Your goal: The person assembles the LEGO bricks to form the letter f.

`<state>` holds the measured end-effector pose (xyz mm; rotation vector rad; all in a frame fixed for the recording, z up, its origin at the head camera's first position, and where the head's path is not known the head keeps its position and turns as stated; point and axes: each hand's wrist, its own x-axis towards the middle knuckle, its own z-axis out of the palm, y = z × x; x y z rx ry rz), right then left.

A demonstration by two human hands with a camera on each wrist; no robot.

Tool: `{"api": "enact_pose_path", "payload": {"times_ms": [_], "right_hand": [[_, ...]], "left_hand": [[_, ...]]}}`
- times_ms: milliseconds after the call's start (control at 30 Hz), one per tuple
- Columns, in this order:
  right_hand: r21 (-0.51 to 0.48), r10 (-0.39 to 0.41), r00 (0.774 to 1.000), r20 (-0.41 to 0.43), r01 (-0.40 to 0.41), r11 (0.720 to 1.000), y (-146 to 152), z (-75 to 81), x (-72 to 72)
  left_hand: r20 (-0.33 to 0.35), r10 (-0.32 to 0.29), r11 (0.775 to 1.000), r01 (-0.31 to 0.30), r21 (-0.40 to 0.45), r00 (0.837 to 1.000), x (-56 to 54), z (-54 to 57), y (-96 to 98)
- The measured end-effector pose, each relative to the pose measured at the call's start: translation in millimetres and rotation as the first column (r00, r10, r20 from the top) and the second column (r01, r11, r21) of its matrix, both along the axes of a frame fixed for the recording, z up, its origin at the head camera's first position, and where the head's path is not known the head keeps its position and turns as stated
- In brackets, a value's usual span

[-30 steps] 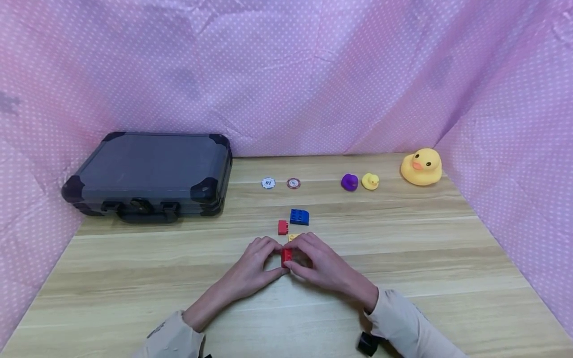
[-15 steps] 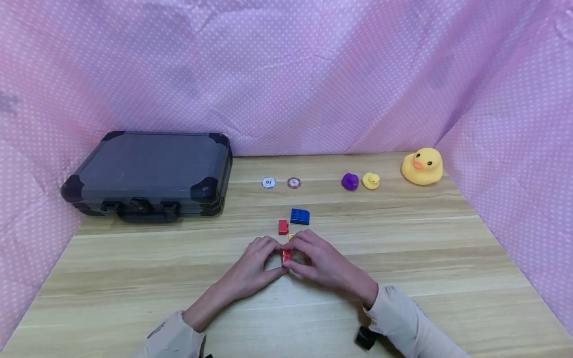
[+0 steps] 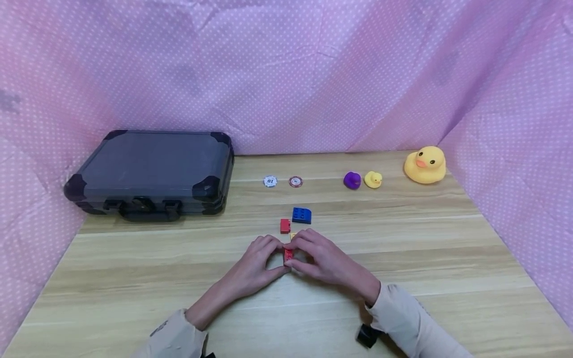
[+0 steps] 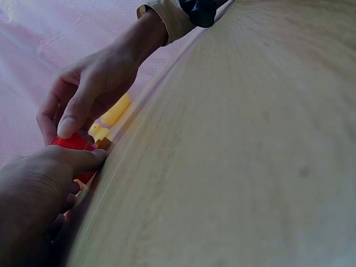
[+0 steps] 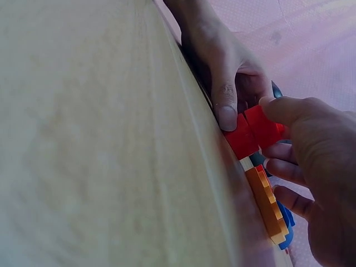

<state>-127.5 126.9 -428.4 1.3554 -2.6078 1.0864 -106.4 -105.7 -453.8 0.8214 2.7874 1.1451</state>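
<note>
Near the middle of the table, my left hand [image 3: 255,267] pinches a lower red toy brick [image 5: 240,140] between thumb and fingers, low against the tabletop. Directly on top of it, my right hand [image 3: 326,259] pinches an upper red brick [image 5: 263,125]. The upper one sits tilted, with a thin wedge of gap between the two in the right wrist view. Just beyond the fingers lies a yellow-orange brick [image 5: 267,206], mostly covered by the right hand in the head view. A separate red brick [image 3: 285,226] and a blue brick [image 3: 302,215] lie farther back.
A grey case [image 3: 152,171] with black corners lies at the back left. Two poker chips, one white [image 3: 270,181] and one red [image 3: 295,182], are at the back. Purple [image 3: 352,180], small yellow [image 3: 373,179] and large yellow [image 3: 425,165] ducks stand right. Pink cloth [image 3: 286,74] hangs behind.
The red brick's top, under the right fingers, appears to have tilted slightly. Both hands stay in almost the same place. The whole head view has shifted a little.
</note>
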Motion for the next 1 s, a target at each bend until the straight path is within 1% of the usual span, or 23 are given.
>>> {"api": "enact_pose_path", "payload": {"times_ms": [333,600,700,1000], "right_hand": [[0.034,-0.002,1.000,-0.016,0.003,0.999,-2.0,2.9,-1.1],[0.060,-0.004,1.000,0.007,0.003,0.998,-3.4,6.2,-1.6],[0.077,0.002,1.000,0.002,-0.003,0.997,-4.4,6.6,-1.8],[0.097,-0.014,1.000,-0.017,0.016,0.995,-3.2,6.7,-0.7]], "left_hand": [[-0.002,0.008,1.000,-0.008,0.004,1.000,0.0,-0.5,-1.6],[-0.002,0.014,1.000,-0.014,0.004,1.000,0.6,1.4,-1.8],[0.004,0.019,1.000,-0.019,0.000,1.000,1.0,1.1,-1.7],[0.010,0.016,1.000,-0.016,-0.002,1.000,-0.2,0.6,1.0]]}}
